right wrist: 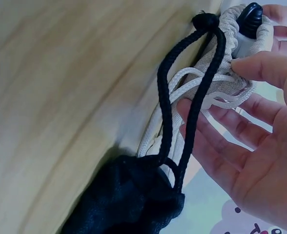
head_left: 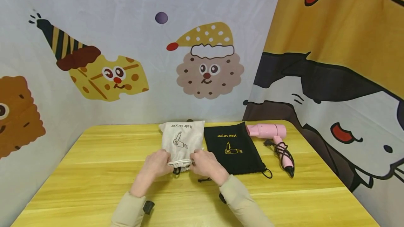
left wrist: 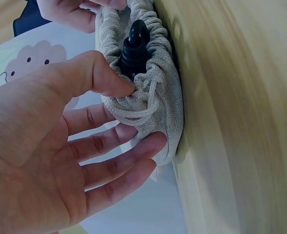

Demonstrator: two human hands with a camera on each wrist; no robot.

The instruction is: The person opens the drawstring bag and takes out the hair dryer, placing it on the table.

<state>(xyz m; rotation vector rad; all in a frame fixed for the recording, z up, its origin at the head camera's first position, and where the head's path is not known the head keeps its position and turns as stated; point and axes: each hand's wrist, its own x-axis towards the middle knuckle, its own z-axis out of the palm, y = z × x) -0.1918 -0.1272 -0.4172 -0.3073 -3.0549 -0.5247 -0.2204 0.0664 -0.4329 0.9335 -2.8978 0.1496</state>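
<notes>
A beige drawstring bag point(head_left: 192, 139) printed "Hair Dryer" lies on the table, its gathered mouth towards me. My left hand point(head_left: 157, 163) pinches one side of that mouth between thumb and fingers. On the opposite side, my right hand point(head_left: 206, 164) pinches the rim in the same way. From the partly gathered mouth pokes a black ribbed end with a bent cord point(left wrist: 133, 51); the rest of that object is hidden inside. White drawstring loops point(left wrist: 138, 114) hang beside the left thumb, and more show under the right fingers in the right wrist view.
Right of the beige bag lies a black drawstring bag point(head_left: 231, 150), its black cord loop point(right wrist: 165, 87) near my right hand. Farther right is a pink hair dryer point(head_left: 266, 131) with its black cord wrapped round the handle. A printed curtain point(head_left: 126, 27) hangs behind the table.
</notes>
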